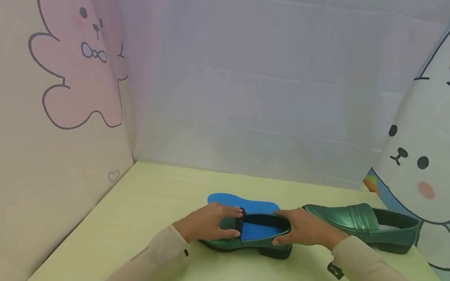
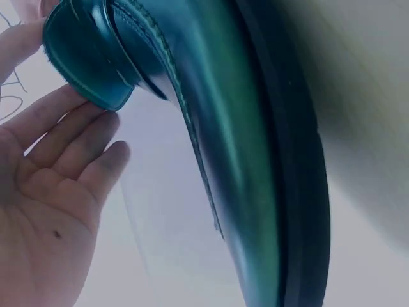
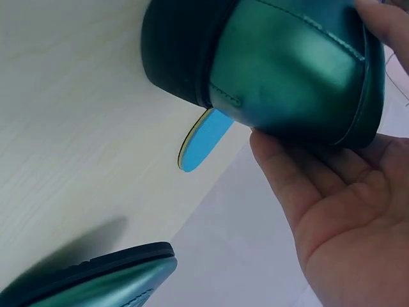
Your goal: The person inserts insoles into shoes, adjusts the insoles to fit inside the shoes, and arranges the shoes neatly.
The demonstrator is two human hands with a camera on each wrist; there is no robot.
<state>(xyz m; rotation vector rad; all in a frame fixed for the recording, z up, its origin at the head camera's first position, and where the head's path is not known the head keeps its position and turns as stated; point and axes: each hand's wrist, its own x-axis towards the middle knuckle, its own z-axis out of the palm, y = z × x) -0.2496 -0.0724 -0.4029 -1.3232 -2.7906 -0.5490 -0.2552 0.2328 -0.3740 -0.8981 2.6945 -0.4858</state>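
Observation:
A green loafer (image 1: 230, 246) stands on the table with its toe to the left, and a blue insole (image 1: 259, 233) shows inside its opening. My left hand (image 1: 209, 222) pinches the loafer's raised tongue (image 2: 80, 57) between thumb and fingers. At the other end, my right hand (image 1: 307, 227) grips the heel; its thumb lies on the near rim and its fingers reach the far side. The heel's green back (image 3: 287, 70) fills the upper part of the right wrist view. Part of the insole is hidden under the tongue and front of the shoe.
A second blue insole (image 1: 240, 200) lies flat behind the held loafer, partly covered by it. To the right stands another green loafer (image 1: 337, 218), toe pointing left. Printed cloth walls (image 1: 251, 94) enclose the pale yellow table (image 1: 159, 188) at the back and sides.

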